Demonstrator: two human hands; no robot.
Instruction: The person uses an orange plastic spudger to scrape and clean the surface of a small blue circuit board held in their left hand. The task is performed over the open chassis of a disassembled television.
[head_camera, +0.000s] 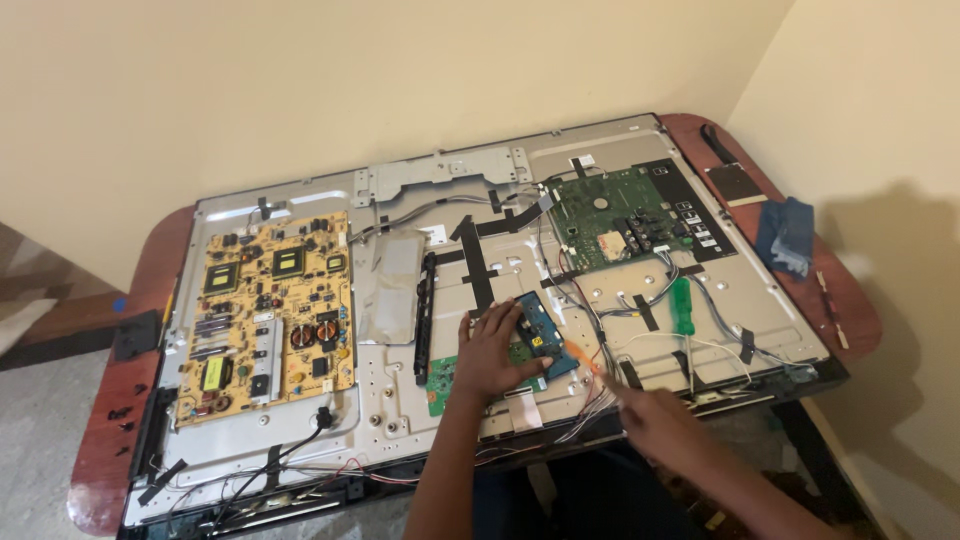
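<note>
Near the bottom middle of the opened television back, your left hand (492, 352) lies flat on the small blue-and-green circuit board (535, 335), fingers spread and pressing down on it. That board looks thin, light and stiff, and likely fragile; judging by its shape, the bare edges are the safest place to take hold, away from the chips and the flat ribbon cable (522, 408) below it. Your right hand (655, 420) is blurred, its fingers closed round an orange-handled tool (582, 356) whose tip points at the board's right edge.

Just right of the board runs a bundle of thin wires (600, 395), taped to the metal chassis (400, 420) with black strips. A green-handled screwdriver (681, 310) lies loose on the chassis further right. Above it sits the green main board (610, 215), and well to the left the large yellow power supply board (270, 310). The whole panel rests on a reddish wooden table (115, 420), with a folded blue cloth (785, 235) near its right corner.
</note>
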